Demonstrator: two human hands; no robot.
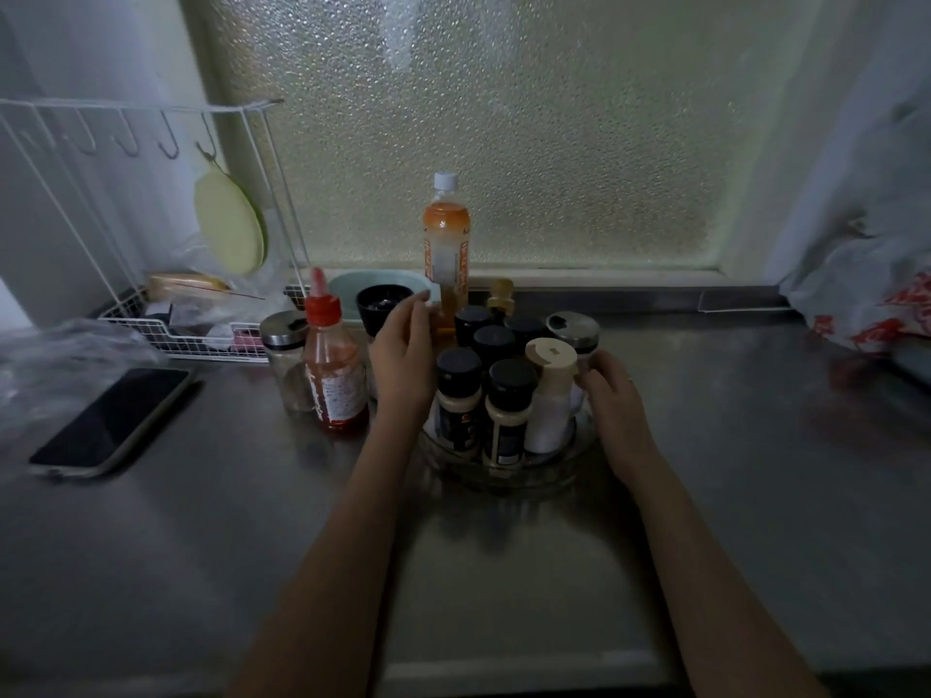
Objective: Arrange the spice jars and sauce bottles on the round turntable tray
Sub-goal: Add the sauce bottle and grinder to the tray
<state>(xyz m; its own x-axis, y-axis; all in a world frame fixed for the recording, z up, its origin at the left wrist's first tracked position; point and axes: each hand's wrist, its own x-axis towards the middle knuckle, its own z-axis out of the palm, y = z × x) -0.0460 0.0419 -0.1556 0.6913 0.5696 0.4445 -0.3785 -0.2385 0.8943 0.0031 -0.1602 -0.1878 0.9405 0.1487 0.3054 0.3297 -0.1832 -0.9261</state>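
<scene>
A clear round turntable tray sits on the steel counter, holding several black-capped spice jars, a white bottle with a beige cap, a steel-lidded glass jar, a small amber bottle and a tall orange bottle with a white cap. My left hand is at the tray's left side, fingers spread and touching the tall orange bottle low down. My right hand rests on the tray's right rim, fingers curled by the glass jar. A red sauce bottle and another steel-lidded jar stand left of the tray.
A phone lies at the left on the counter. A white wire rack with hooks stands at the back left, with a black cup and a pale bowl beside it. A plastic bag sits far right. A frosted window is behind.
</scene>
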